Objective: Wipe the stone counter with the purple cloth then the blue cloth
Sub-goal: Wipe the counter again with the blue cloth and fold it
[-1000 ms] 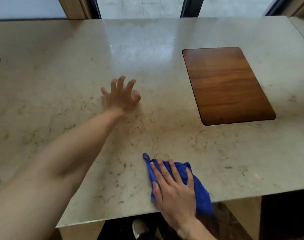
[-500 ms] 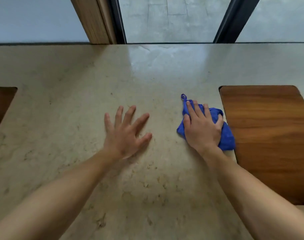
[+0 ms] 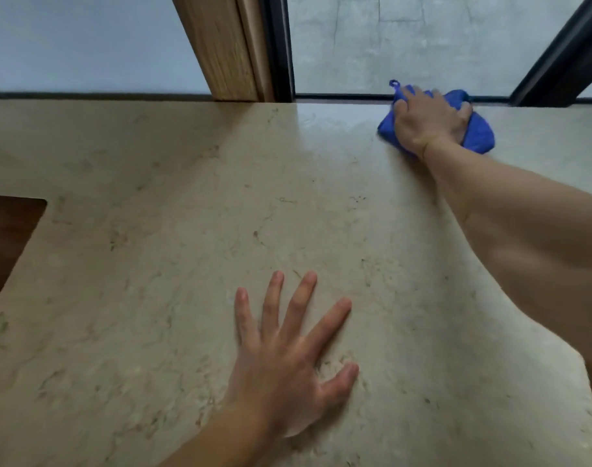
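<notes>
The beige stone counter (image 3: 153, 281) fills most of the view. The blue cloth (image 3: 478, 131) lies bunched at the counter's far edge on the right, its small loop sticking up at the top left. My right hand (image 3: 426, 121) presses down on the cloth with the arm stretched far forward; the hand covers most of it. My left hand (image 3: 288, 358) rests flat on the bare stone near me, fingers spread, holding nothing. No purple cloth is in view.
A dark wooden inset panel (image 3: 8, 244) shows at the left edge of the counter. Behind the far edge stand a wooden post (image 3: 227, 45), dark window frames (image 3: 557, 55) and glass.
My right hand has pushed the blue cloth from the middle of the counter out to the far edge. The view has shifted forward; the left hand stays flat on the stone.
</notes>
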Motion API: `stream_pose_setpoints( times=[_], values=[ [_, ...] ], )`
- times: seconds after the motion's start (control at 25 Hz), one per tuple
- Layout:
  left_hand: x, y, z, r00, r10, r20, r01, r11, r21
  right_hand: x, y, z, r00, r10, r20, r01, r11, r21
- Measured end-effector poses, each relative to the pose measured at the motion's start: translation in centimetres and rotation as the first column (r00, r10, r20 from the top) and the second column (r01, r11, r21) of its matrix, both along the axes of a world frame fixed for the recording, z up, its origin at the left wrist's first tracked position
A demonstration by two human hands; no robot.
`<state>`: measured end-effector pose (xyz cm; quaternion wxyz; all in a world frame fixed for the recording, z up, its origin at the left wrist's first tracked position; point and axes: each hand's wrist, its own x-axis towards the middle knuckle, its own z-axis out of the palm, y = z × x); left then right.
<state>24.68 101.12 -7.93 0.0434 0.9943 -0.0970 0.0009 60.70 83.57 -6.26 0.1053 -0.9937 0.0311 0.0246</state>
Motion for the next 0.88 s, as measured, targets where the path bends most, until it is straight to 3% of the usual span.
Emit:
stream_pose_setpoints(
  times=[0.16, 0.28, 0.48, 0.64, 0.76, 0.88],
  values=[
    [0.2, 0.2, 0.2, 1.000, 0.022, -0.022, -0.022, 1.000, 0.003, -1.6, 5.2, 0.3, 0.926, 0.373, -0.062, -0.376, 0.926, -0.031],
    [0.3, 0.4, 0.3, 0.999, 0.046, -0.026, -0.048, 0.997, -0.054, -7.8, 3.3, 0.2, 0.865, 0.495, -0.078, -0.500, 0.865, -0.054],
    [-0.2, 0.6, 1.0, 0.993, 0.087, 0.085, -0.057, 0.952, -0.302, -27.5, -1.1, 0.0, 0.904, 0.424, -0.066, -0.427, 0.903, -0.048],
    [-2.6, 2.8, 3.3, 0.981, 0.113, 0.158, -0.074, 0.969, -0.237, -46.8, -2.2, 0.0, 0.918, 0.396, 0.008, -0.392, 0.913, -0.112],
    [-6.0, 6.5, 4.7, 0.989, 0.145, -0.040, -0.149, 0.978, -0.144, -60.2, -1.3, 0.3, 0.945, 0.326, 0.022, -0.324, 0.945, -0.051],
    [-8.8, 9.9, 4.7, 0.972, 0.144, -0.184, -0.148, 0.989, -0.008, -68.4, 1.0, 0.4, 0.955, 0.297, -0.007, -0.296, 0.951, -0.085]
  ],
)
